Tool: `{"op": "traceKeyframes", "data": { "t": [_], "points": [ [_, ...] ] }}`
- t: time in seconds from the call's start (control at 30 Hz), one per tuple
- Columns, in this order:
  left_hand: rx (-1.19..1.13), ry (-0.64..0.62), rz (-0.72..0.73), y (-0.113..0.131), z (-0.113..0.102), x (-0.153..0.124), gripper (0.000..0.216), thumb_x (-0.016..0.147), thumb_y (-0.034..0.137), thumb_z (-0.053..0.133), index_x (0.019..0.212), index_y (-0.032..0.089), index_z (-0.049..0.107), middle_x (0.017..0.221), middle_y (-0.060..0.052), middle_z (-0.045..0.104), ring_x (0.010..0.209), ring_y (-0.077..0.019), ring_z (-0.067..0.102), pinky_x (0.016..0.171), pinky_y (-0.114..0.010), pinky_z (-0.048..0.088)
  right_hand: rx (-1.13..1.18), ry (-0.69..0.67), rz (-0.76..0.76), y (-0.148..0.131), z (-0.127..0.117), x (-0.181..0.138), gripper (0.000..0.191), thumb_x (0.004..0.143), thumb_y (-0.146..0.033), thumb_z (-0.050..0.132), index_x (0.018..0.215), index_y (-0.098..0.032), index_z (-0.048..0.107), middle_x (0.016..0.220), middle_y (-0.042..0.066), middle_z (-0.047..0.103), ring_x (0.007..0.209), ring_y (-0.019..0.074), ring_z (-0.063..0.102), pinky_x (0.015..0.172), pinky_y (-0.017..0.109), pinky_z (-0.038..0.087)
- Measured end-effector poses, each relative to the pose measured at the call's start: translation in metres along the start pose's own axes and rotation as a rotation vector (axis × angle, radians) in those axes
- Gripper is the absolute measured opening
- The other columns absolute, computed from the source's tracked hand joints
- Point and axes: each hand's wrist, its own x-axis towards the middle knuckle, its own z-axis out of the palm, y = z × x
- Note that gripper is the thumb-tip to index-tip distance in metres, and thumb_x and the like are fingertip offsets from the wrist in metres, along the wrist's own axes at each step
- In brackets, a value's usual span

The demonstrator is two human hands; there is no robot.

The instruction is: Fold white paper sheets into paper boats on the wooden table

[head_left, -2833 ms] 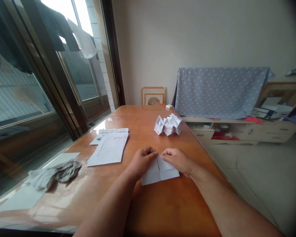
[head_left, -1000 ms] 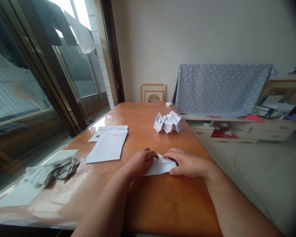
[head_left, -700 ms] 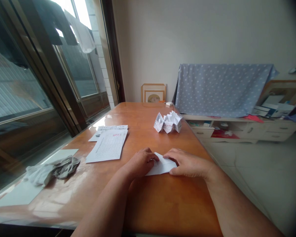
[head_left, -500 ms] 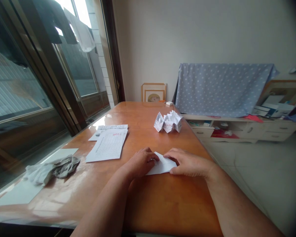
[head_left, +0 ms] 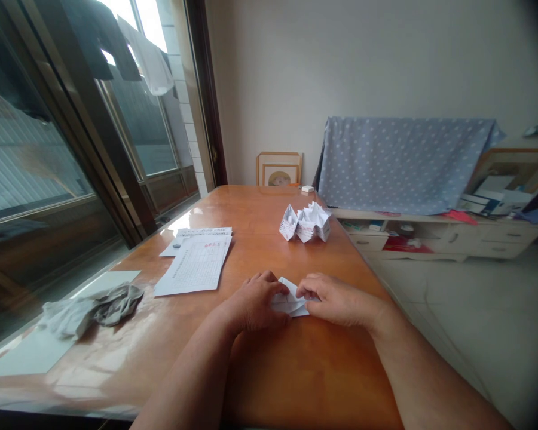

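A folded sheet of white paper (head_left: 291, 303) lies on the brown table (head_left: 314, 370), between my two hands. My left hand (head_left: 260, 300) grips its left side, with fingers bent over the top and the thumb at the near edge. On the right side, my right hand (head_left: 334, 298) pinches the paper between curled fingers and thumb. Both hands cover part of the sheet, so its whole outline is hidden. Beyond them stand several folded white paper pieces (head_left: 312, 222), pointed and bunched together.
Left of my hands lies a stack of printed sheets (head_left: 199, 263). Nearer the left edge, a crumpled grey cloth (head_left: 116, 303) rests partly on a pale sheet (head_left: 31, 355). A small white box (head_left: 308, 189) sits at the far end. A low white cabinet (head_left: 466, 239) stands to the right.
My right hand has shifted slightly left and its fingers have curled in on the paper. My left thumb has come down to the near edge. Less of the sheet shows now.
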Motion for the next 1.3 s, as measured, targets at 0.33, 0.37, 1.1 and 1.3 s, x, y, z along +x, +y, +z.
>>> {"op": "traceKeyframes", "data": {
  "t": [0.33, 0.37, 1.1, 1.3],
  "points": [
    [0.044, 0.022, 0.020, -0.001, 0.005, 0.001, 0.038, 0.076, 0.028, 0.067, 0.114, 0.032, 0.069, 0.110, -0.006, 0.058, 0.104, -0.0252, 0.058, 0.091, -0.034, 0.048, -0.043, -0.006, 0.019, -0.002, 0.006, 0.002, 0.024, 0.079, -0.015, 0.058, 0.098, -0.024, 0.071, 0.095, 0.002, 0.066, 0.085, 0.0183, 0.060, 0.076, 0.026, 0.041],
    [0.043, 0.026, 0.023, -0.001, 0.006, 0.002, 0.038, 0.075, 0.026, 0.066, 0.113, 0.032, 0.070, 0.109, -0.005, 0.058, 0.103, -0.0248, 0.058, 0.090, -0.034, 0.048, -0.041, -0.006, 0.021, -0.002, 0.007, 0.003, 0.022, 0.080, -0.017, 0.059, 0.097, -0.024, 0.071, 0.094, 0.003, 0.066, 0.085, 0.0183, 0.060, 0.076, 0.026, 0.041],
    [-0.030, 0.038, -0.166, -0.010, 0.009, 0.004, 0.018, 0.081, 0.019, 0.050, 0.090, 0.023, 0.066, 0.088, -0.002, 0.071, 0.078, -0.0199, 0.064, 0.063, -0.027, 0.042, 0.051, 0.072, 0.180, 0.013, 0.019, 0.015, 0.016, 0.089, -0.033, 0.057, 0.085, -0.020, 0.066, 0.085, 0.002, 0.068, 0.076, 0.0160, 0.057, 0.068, 0.025, 0.038],
    [-0.003, 0.077, -0.183, -0.004, 0.011, 0.005, 0.016, 0.080, 0.018, 0.050, 0.092, 0.022, 0.060, 0.094, -0.004, 0.070, 0.080, -0.0202, 0.063, 0.064, -0.028, 0.042, -0.055, 0.124, 0.253, 0.016, 0.022, 0.018, 0.022, 0.088, -0.043, 0.061, 0.088, -0.022, 0.065, 0.091, 0.003, 0.069, 0.081, 0.0174, 0.058, 0.067, 0.026, 0.034]
  ]
}}
